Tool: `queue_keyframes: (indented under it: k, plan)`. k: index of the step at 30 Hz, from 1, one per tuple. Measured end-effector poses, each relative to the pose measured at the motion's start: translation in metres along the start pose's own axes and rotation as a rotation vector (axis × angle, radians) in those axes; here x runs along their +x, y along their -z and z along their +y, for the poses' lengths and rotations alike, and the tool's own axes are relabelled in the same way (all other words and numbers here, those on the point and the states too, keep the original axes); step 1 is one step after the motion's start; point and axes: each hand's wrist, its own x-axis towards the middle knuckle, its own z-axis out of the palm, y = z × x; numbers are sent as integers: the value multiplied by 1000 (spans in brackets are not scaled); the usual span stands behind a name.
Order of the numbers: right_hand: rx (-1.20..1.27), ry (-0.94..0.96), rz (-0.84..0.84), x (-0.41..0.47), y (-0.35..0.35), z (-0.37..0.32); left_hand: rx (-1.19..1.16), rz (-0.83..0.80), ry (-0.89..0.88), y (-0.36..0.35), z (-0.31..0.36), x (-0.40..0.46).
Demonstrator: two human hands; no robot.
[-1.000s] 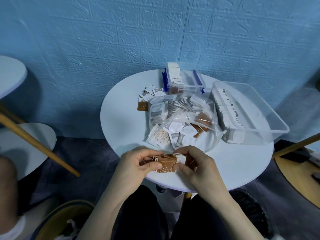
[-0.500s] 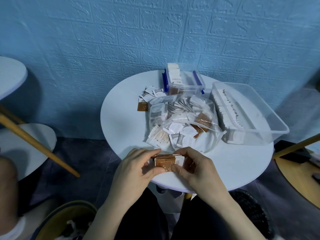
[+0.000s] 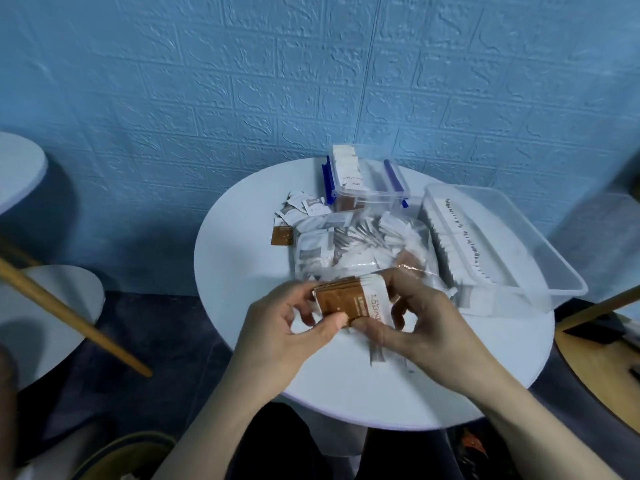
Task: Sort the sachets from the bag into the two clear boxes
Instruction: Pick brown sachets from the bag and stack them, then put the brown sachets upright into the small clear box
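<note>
Brown sachets (image 3: 349, 299) sat stacked, pinched between your left hand (image 3: 287, 327) and right hand (image 3: 412, 323) above the table (image 3: 242, 271).

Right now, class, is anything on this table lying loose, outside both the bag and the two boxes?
Yes. A few loose sachets, white ones and a brown one, lie scattered on the white table left of the small box with blue clips, outside the bag and both boxes.
</note>
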Motion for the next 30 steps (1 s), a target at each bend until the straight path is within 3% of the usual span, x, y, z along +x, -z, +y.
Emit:
queue_keyframes:
  k: [7,10,13,16,19,23,27,30]
  plan:
    - [80,-1,-3,63,54,5,-32,-92,-129,-12,17,82]
    - [85,-52,66,102,86,20,133,-49,-186,-16,3,130]
    - [-68,-100,97,149,117,41,428,-20,-177,-26,-13,175]
    - [-214,-181,6,189,128,63,557,-108,-132,-40,-30,200]
    - [-253,-277,-126,216,119,80,509,-178,-110,-48,-44,205]
    - [-230,-308,-225,243,108,86,455,-170,-100,-48,-55,207]
    - [-157,-298,-216,263,104,83,447,-161,-133,-49,-58,210]
    - [-274,-309,-316,268,103,89,449,-157,-144,-49,-61,209]
